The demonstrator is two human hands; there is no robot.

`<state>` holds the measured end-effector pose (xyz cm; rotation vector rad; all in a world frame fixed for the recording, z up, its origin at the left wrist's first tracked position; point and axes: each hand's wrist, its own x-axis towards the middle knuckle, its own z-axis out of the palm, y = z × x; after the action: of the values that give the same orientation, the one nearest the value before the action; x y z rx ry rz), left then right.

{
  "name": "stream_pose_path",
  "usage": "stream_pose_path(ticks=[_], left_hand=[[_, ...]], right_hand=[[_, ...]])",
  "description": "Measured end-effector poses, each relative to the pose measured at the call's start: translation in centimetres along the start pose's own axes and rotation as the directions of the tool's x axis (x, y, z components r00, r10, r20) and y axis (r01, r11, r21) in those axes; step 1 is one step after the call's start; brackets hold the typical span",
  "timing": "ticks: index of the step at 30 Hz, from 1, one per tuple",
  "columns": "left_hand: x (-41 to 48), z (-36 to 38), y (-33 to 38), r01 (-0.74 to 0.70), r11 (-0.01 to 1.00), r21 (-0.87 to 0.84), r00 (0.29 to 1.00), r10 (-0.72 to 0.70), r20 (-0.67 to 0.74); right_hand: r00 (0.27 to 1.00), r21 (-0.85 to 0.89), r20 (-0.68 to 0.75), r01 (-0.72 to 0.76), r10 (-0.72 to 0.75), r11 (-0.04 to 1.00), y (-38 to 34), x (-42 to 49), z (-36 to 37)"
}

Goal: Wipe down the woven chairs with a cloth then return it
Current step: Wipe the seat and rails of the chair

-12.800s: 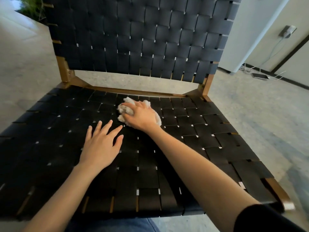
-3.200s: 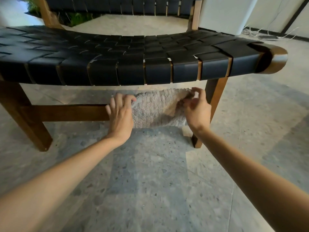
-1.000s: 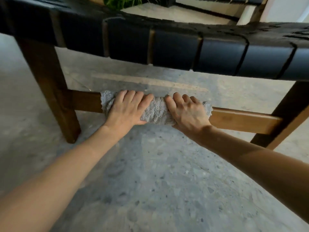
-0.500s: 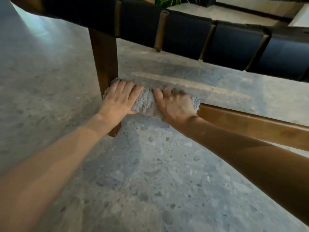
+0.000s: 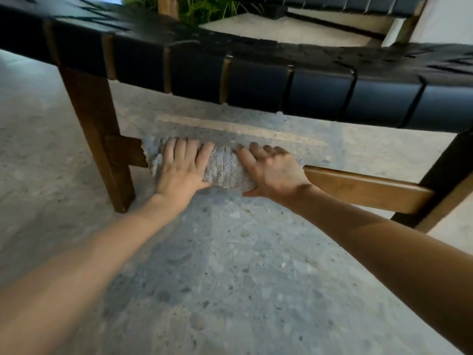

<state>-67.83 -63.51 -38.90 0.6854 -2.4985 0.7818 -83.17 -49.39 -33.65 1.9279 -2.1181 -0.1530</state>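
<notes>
A grey terry cloth [image 5: 225, 170] is wrapped over the low wooden rail [image 5: 363, 187] under the front of a chair with a black woven seat [image 5: 256, 80]. My left hand [image 5: 183, 170] grips the cloth near the left wooden leg [image 5: 99, 147], fingers curled over the top of the rail. My right hand [image 5: 271, 171] grips the cloth's right part the same way, thumb below. Both hands lie side by side with a strip of cloth showing between them.
Speckled stone floor [image 5: 230, 278] spreads below and around the chair. The right front leg [image 5: 445, 180] stands at the right edge. Behind the seat are a green plant [image 5: 204, 7] and a second woven chair's back [image 5: 358, 3].
Half a second ago the cloth was pressed against the left leg; both hands have slid it a short way right along the rail. Earlier the cloth wiped the seat top.
</notes>
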Motion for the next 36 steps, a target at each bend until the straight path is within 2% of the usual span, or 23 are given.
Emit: stream_pose_path(ticks=[2,6,9,12,15,17,19,20,22,25,27,30,32,34,36], left_hand=[[1.0,-0.8,3.5,-0.026,0.999,-0.042,0.999,0.026,-0.021],[3.2,-2.7,10.1,-0.096,0.991,-0.094,0.990,0.086,-0.108],[5.2,-4.6,15.6,-0.177,0.979,-0.103,0.973,0.158,-0.168],[6.4,-6.0,20.2,-0.191,0.979,-0.073,0.973,0.178,-0.150],[6.7,-7.0,21.5,-0.178,0.971,-0.159,0.982,0.166,-0.086],[6.6,-7.6,21.2,-0.215,0.927,-0.308,0.977,0.199,-0.082],[6.6,-8.5,20.4,-0.194,0.877,-0.440,0.980,0.189,-0.056],[6.7,-8.8,20.0,-0.166,0.859,-0.485,0.986,0.161,-0.052],[6.7,-9.1,19.7,-0.086,0.839,-0.538,0.996,0.073,-0.046],[7.0,-10.5,19.5,0.062,0.794,-0.605,0.998,-0.051,0.036],[7.3,-11.7,19.4,0.128,0.772,-0.622,0.990,-0.068,0.120],[7.5,-12.6,19.5,0.105,0.810,-0.577,0.991,-0.034,0.133],[7.7,-13.2,19.6,0.134,0.814,-0.565,0.990,-0.091,0.103],[8.2,-14.4,20.1,0.160,0.800,-0.578,0.986,-0.160,0.052],[8.7,-15.6,21.2,0.104,0.801,-0.590,0.992,-0.128,0.001]], right_hand=[[0.999,-0.009,0.027,-0.030,0.030,1.000,2.6,-2.7,0.4],[0.992,0.019,-0.037,-0.124,0.124,0.992,7.7,-8.4,2.0],[0.976,-0.042,-0.082,-0.208,0.204,0.977,11.0,-13.4,2.3],[0.944,-0.116,-0.106,-0.324,0.312,0.939,12.7,-16.7,3.1],[0.930,-0.167,-0.079,-0.367,0.359,0.915,12.5,-18.1,3.7],[0.926,-0.083,-0.108,-0.371,0.362,0.925,12.4,-18.8,3.7],[0.922,0.073,-0.107,-0.366,0.372,0.928,12.2,-19.4,3.4],[0.920,0.138,-0.110,-0.362,0.377,0.922,12.0,-19.6,3.1],[0.908,0.155,-0.190,-0.348,0.374,0.925,11.9,-19.9,2.9],[0.864,0.152,-0.325,-0.354,0.385,0.923,12.4,-20.1,2.8],[0.831,0.178,-0.370,-0.375,0.415,0.910,12.6,-20.0,2.3],[0.810,0.169,-0.407,-0.386,0.421,0.907,12.5,-20.0,1.8],[0.791,0.204,-0.435,-0.379,0.430,0.903,12.2,-20.8,1.8],[0.729,0.262,-0.467,-0.426,0.500,0.866,11.8,-22.4,1.6],[0.597,0.289,-0.520,-0.550,0.611,0.783,11.6,-24.2,1.0]])
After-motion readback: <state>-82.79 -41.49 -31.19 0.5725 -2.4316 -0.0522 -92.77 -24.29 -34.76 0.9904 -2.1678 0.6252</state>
